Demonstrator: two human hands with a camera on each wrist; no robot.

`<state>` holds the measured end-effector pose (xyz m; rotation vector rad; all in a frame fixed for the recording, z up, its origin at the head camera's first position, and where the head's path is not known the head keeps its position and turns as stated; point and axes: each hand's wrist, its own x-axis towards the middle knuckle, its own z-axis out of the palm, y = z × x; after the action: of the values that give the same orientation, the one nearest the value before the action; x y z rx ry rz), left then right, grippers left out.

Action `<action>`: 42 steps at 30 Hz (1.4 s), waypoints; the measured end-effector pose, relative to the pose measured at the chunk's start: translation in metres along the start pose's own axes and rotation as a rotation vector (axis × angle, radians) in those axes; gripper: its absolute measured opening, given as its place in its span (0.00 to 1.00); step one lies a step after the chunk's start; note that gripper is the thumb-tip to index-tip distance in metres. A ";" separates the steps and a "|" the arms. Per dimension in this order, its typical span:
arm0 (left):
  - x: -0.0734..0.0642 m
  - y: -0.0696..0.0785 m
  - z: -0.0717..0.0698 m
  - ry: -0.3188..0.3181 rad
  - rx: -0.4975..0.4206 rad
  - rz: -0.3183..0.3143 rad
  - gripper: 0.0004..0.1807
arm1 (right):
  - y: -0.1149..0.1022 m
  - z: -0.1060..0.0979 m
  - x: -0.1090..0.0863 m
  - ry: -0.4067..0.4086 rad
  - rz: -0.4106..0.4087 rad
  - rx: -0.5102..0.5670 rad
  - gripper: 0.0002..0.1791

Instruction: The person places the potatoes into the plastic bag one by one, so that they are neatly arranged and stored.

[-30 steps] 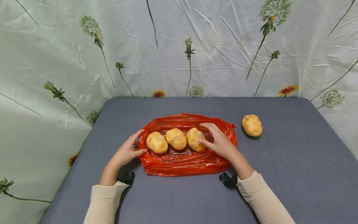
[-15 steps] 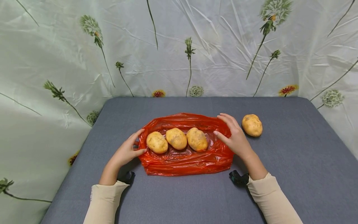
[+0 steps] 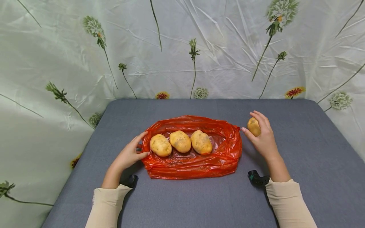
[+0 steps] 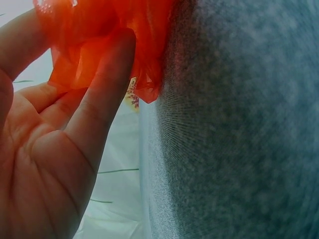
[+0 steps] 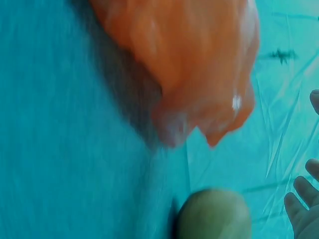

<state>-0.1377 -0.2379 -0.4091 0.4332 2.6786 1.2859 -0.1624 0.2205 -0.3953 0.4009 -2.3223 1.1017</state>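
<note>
A red plastic bag (image 3: 194, 171) lies spread on the table with its mouth facing up. In it, three potatoes (image 3: 180, 141) sit in a row. My left hand (image 3: 129, 155) holds the bag's left end, thumb at the near rim and fingers at the far rim; the left wrist view shows the fingers against the red film (image 4: 84, 64). To the right of the bag, my right hand (image 3: 263, 137) hovers over a single potato (image 3: 252, 126), thumb and fingers spread and partly hiding it. In the right wrist view this potato (image 5: 214, 216) is below the fingertips' side, apart from them.
The grey cloth-covered table (image 3: 188, 202) runs back to a pale curtain (image 3: 159, 72) printed with flowers. A black wrist device (image 3: 258, 179) shows at the right wrist, another black device (image 3: 129, 181) at the left.
My right hand has moved right, from the rightmost potato in the bag, past the bag's right end, to the lone potato. The left hand has stayed at the bag's left end.
</note>
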 end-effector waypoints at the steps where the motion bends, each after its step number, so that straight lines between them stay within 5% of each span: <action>1: 0.000 0.000 0.000 0.001 0.001 -0.001 0.42 | 0.003 -0.002 0.000 0.013 0.007 -0.003 0.34; 8: -0.001 0.001 0.000 0.003 -0.004 -0.006 0.43 | 0.026 -0.011 -0.005 0.060 0.044 -0.022 0.34; 19: -0.001 -0.002 0.000 0.004 -0.001 -0.007 0.42 | 0.044 -0.017 -0.014 0.023 0.182 -0.046 0.34; 34: 0.001 0.000 0.000 0.012 -0.010 0.016 0.42 | 0.050 -0.017 -0.020 -0.111 0.346 -0.078 0.36; 42: 0.000 -0.002 0.000 0.008 -0.009 0.009 0.42 | 0.048 -0.017 -0.020 -0.088 0.349 -0.077 0.35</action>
<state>-0.1383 -0.2385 -0.4107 0.4404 2.6793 1.3037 -0.1633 0.2639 -0.4277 0.0126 -2.5690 1.1663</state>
